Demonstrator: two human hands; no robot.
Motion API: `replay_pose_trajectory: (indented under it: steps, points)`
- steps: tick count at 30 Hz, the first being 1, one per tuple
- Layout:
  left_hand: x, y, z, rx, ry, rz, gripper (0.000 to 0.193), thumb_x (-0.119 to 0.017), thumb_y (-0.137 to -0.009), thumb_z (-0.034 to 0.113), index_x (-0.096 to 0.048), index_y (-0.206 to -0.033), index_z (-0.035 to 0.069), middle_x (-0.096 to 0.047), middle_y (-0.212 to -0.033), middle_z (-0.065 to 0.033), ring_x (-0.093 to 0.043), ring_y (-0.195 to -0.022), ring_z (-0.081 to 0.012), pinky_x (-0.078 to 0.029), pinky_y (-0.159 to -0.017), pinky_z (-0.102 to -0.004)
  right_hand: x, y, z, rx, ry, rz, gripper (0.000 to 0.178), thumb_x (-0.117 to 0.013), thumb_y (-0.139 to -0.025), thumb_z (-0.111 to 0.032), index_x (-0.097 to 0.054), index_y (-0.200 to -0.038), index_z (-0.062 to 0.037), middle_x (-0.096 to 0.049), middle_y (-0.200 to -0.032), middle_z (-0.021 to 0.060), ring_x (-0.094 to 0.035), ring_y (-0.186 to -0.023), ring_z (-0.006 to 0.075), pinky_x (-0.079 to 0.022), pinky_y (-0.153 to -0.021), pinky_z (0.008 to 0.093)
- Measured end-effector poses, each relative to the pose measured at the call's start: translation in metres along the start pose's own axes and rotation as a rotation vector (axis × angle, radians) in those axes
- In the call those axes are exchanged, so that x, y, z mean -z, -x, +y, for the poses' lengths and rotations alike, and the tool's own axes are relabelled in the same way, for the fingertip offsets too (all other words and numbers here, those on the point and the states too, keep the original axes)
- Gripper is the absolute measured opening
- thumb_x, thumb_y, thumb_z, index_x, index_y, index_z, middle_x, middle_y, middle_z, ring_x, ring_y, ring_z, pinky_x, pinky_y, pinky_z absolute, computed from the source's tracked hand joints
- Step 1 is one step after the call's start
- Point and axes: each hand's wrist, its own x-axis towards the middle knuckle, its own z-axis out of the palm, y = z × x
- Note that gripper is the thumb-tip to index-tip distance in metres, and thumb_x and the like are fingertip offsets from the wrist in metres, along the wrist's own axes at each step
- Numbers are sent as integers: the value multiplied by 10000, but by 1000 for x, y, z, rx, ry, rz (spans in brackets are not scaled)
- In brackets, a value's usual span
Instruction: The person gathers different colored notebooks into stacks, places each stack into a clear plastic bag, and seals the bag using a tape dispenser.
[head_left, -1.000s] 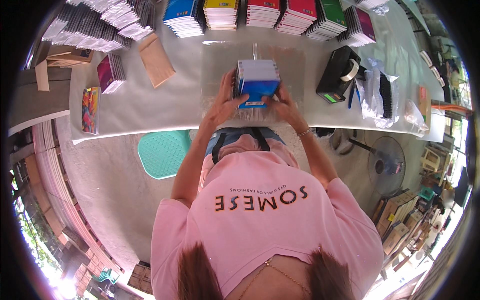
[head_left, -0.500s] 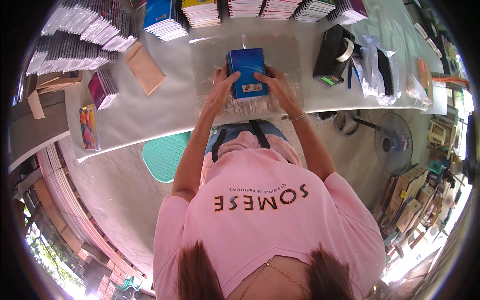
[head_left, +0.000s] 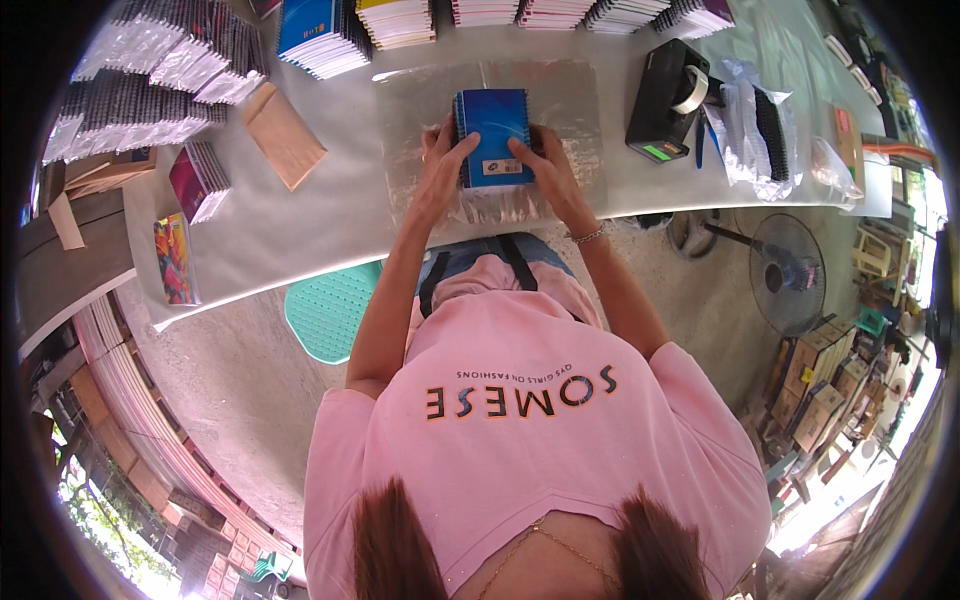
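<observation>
Between my two hands is a stack of blue spiral notebooks (head_left: 495, 125), its top cover facing up with a pale label near the lower edge. My left hand (head_left: 441, 165) grips the left side, thumb resting on the cover. On the other side my right hand (head_left: 552, 168) closes round the right edge, its thumb also on top. The fingers' undersides are hidden by the notebooks. Beneath them lies a clear plastic sheet (head_left: 410, 110) spread on the white-covered table.
Stacks of spiral notebooks (head_left: 325, 45) line the table's far side. At left are plastic-wrapped notebooks (head_left: 140, 120) and a brown envelope (head_left: 285, 135). A black tape dispenser (head_left: 662, 105) and a plastic bag of black coils (head_left: 765, 140) stand right. A fan (head_left: 788, 272) is beyond the table edge.
Both hands still hold the blue notebooks, which sit slightly higher in the picture. The whole view has shifted a little; the grip looks the same.
</observation>
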Motion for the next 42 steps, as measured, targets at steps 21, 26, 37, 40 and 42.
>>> replay_pose_trajectory:
  steps: [21, 26, 37, 40, 42]
  points:
    - [21, 14, -8, -175, -634, 467, 714, -539, -907, 417, -320, -1414, -36, -316, -1394, -231, -305, -1309, -375, -192, -1091, -505, 27, 15, 19, 36, 929, 517, 584, -595, -874, -302, -443, -1322, 41, -385, -1346, 213, -386, -1256, 369, -293, -1035, 487]
    - [6, 16, -46, -313, -1026, 681, 563, -506, -942, 329, -365, -1410, 47, -314, -1459, -169, -260, -1369, -370, -125, -1110, -545, 13, 21, 41, 357, 1094, 534, 467, -564, -869, -179, -470, -1308, -52, -380, -1357, 176, -315, -1285, 389, -221, -1054, 528]
    - [35, 54, -5, 26, -265, 474, 519, -708, -819, 268, -478, -1250, 92, -637, -962, -90, -615, -880, -199, -454, -833, -379, 45, 36, 13, 17, 586, 475, 268, -666, -802, -126, -614, -1054, -51, -601, -924, 108, -574, -855, 261, -442, -783, 374]
    - [57, 53, -36, 140, 10, 378, 477, -672, -866, 250, -507, -1246, 14, -656, -780, -68, -616, -682, -111, -492, -605, -236, 67, 39, 8, -218, 478, 251, 245, -691, -795, -120, -628, -1005, -10, -619, -743, 79, -590, -696, 185, -466, -639, 312]
    - [69, 52, -48, 164, 164, 194, 407, -641, -896, 237, -562, -1200, -22, -661, -813, -59, -623, -705, -107, -497, -605, -236, 76, 39, 27, -205, 357, 208, 260, -703, -796, -121, -627, -1005, 13, -621, -679, 60, -582, -604, 143, -461, -574, 295]
